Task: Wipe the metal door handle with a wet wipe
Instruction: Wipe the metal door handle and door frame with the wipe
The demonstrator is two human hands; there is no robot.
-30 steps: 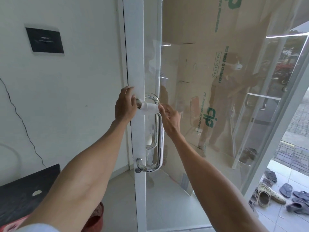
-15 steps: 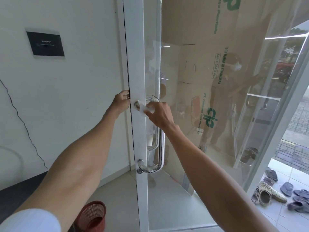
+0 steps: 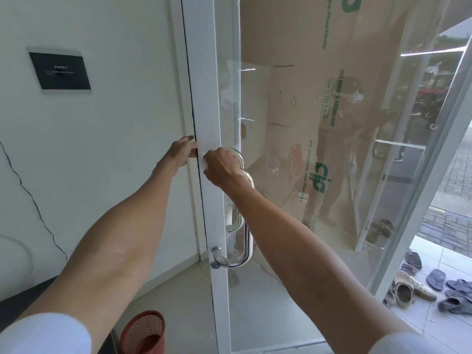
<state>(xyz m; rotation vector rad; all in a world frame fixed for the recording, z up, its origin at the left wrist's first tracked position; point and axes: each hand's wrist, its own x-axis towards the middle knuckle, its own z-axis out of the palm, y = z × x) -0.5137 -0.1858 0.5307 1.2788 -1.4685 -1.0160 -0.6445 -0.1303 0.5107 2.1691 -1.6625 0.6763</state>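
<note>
A polished metal door handle (image 3: 246, 241), a tall D-shaped bar, is fixed to the white frame (image 3: 204, 98) of a glass door. My right hand (image 3: 222, 168) is closed around the handle's upper end, with a white wet wipe (image 3: 203, 163) pressed under its fingers. Only a small edge of the wipe shows. My left hand (image 3: 180, 155) grips the frame's left edge at the same height, fingers hooked into the gap beside the wall. The handle's lower bend and mount (image 3: 216, 254) are uncovered.
A white wall with a black plaque (image 3: 60, 70) is on the left. A red mesh bin (image 3: 144, 333) stands on the floor below my left arm. Large cardboard boxes (image 3: 319, 111) stand behind the glass. Several sandals (image 3: 419, 287) lie on the tiles at the lower right.
My right hand has slid along the handle's top towards the frame, covering most of the wipe. My left hand has moved from the handle's mount to the frame's left edge.
</note>
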